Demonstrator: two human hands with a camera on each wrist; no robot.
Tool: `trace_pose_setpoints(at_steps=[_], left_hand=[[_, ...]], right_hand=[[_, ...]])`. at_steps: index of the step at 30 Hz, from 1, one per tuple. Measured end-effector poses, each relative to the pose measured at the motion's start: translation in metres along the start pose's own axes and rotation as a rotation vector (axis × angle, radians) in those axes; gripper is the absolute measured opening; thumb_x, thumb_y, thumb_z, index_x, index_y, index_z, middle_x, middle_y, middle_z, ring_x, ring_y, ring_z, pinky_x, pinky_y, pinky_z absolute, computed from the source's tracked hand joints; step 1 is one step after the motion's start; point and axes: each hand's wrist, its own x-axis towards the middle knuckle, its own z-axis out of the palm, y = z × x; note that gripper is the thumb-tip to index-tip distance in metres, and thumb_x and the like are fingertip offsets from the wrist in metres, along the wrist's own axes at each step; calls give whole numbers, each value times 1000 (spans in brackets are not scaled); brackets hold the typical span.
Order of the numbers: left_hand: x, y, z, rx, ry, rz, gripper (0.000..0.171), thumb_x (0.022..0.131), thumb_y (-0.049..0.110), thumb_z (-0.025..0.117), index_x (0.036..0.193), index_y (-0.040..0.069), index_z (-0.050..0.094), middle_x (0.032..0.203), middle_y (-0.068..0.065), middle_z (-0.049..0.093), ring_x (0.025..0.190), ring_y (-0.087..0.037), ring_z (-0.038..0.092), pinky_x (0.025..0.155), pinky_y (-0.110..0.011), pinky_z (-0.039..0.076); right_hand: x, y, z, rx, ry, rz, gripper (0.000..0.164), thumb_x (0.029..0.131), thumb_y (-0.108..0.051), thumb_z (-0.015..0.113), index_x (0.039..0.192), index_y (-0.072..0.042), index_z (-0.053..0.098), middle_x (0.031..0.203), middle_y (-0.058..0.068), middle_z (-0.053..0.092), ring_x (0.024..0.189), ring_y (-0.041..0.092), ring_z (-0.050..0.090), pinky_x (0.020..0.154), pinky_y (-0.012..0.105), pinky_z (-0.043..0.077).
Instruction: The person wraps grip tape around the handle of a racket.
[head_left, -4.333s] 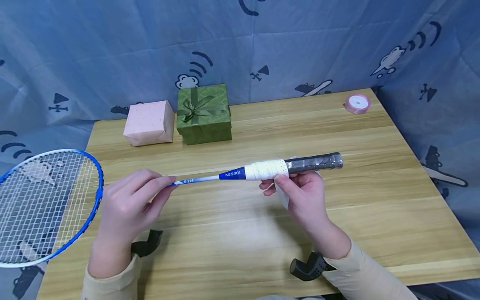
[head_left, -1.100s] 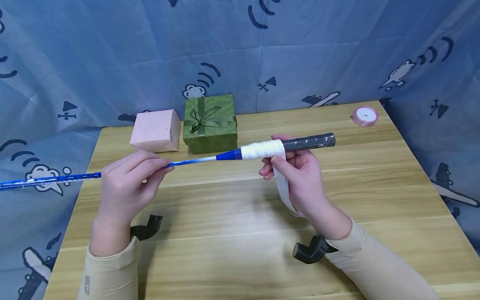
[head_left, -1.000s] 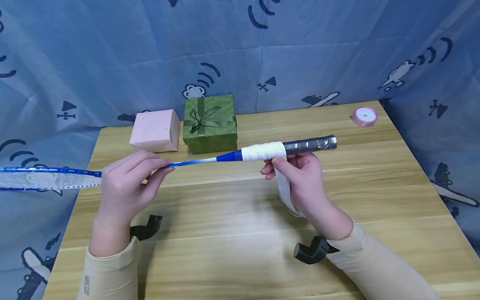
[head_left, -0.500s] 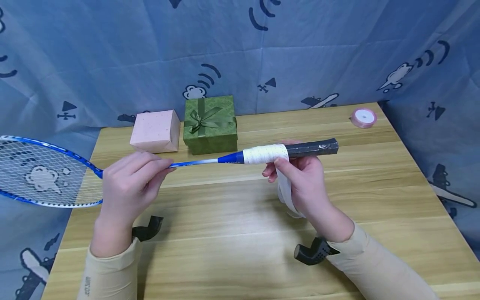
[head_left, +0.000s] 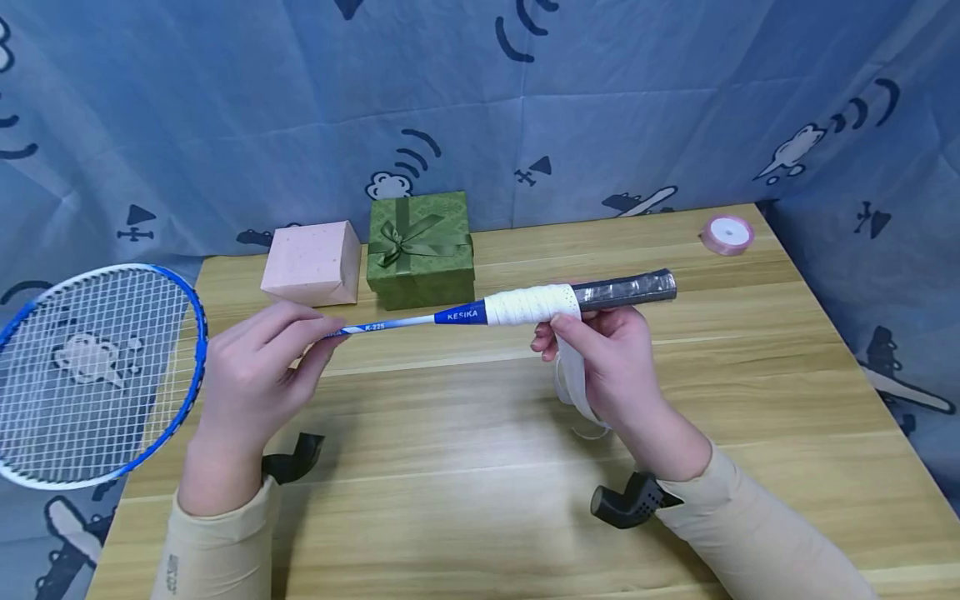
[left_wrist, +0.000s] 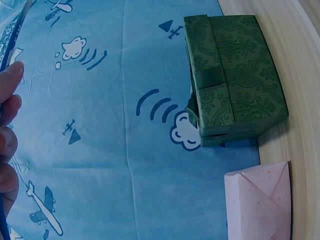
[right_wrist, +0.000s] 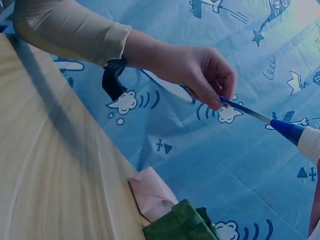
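Observation:
A blue and white badminton racket (head_left: 461,313) is held level above the table, its strung head off to the left with the face towards me. My left hand (head_left: 258,375) pinches the thin shaft between thumb and fingertips, close to the head; the right wrist view also shows this left hand (right_wrist: 195,70). White perforated grip tape (head_left: 528,305) is wound round the front part of the handle, and the rear part (head_left: 630,289) is bare and black. My right hand (head_left: 618,362) holds the tape under the handle, thumb at the edge of the winding. A loose tail of tape hangs by its palm.
On the wooden table (head_left: 450,517), a pink wrapped box (head_left: 311,262) and a green gift box (head_left: 423,275) with a bow stand at the back left. A pink ribbon roll (head_left: 727,235) lies at the back right. A blue printed cloth (head_left: 300,100) hangs behind.
The racket has turned about its shaft: its head was nearly edge-on a second ago and now faces me, lettering showing. Both hands stay almost in place. The tape tail hangs lower than 4.3 seconds ago.

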Motion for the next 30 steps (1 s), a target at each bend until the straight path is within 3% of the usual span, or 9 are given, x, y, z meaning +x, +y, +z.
trace_pose_setpoints(at_steps=[2, 7, 16, 23, 30], left_hand=[[0, 0, 1, 0, 15, 4, 4, 88, 8, 80, 89, 4, 79, 81, -10, 71, 55, -24, 59, 51, -35, 43], [-1, 1, 2, -13, 28, 14, 32, 102, 25, 69, 82, 1, 78, 79, -11, 72, 54, -24, 59, 50, -32, 42], [-3, -1, 1, -55, 9, 9, 32, 101, 26, 69, 83, 1, 77, 81, -11, 73, 54, -20, 56, 51, -27, 38], [-5, -2, -1, -56, -18, -10, 7, 88, 8, 80, 86, 2, 78, 83, -11, 75, 59, -21, 63, 52, -27, 42], [-3, -1, 0, -13, -13, -10, 32, 102, 28, 67, 89, 1, 78, 82, -9, 73, 54, -17, 53, 51, -26, 37]], right_hand=[[0, 1, 0, 7, 16, 23, 19, 96, 13, 58, 105, 0, 67, 78, 8, 74, 64, 16, 72, 60, 27, 60], [0, 0, 0, 33, 18, 57, 19, 96, 13, 60, 102, -3, 68, 76, 7, 73, 61, 14, 70, 58, 26, 60], [-1, 1, -3, 23, -49, 44, 16, 98, 11, 58, 104, -1, 67, 78, 7, 74, 63, 15, 72, 61, 28, 61], [2, 4, -7, 41, -123, -9, 35, 96, 16, 55, 126, -1, 62, 91, 10, 75, 72, 19, 74, 69, 35, 64], [3, 4, -8, 48, -111, -29, 30, 96, 16, 57, 121, 2, 66, 94, 10, 76, 73, 19, 75, 70, 33, 64]])
